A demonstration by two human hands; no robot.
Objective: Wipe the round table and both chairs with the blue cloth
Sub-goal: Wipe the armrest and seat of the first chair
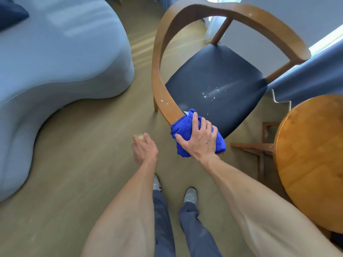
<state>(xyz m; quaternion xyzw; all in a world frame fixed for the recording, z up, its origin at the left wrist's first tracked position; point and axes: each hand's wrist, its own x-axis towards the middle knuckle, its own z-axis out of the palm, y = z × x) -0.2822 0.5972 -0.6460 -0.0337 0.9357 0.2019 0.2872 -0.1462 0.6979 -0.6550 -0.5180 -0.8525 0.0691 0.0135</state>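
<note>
A wooden chair (219,13) with a curved armrest rail and a dark padded seat (219,75) stands in front of me; white specks dot the seat and the rail. My right hand (199,138) presses the bunched blue cloth (182,127) onto the near end of the rail, at the seat's front corner. My left hand (143,148) hovers over the floor to the left of the chair, fingers loosely apart and holding nothing. The round wooden table (311,156) fills the right edge. Part of a second wooden frame (259,147) shows beside the table.
A large pale blue sofa (55,62) takes up the left side, with a dark cushion (11,13) at its top corner. A blue curtain (315,75) hangs behind the table. Wooden floor (83,154) lies between sofa and chair, with my feet below.
</note>
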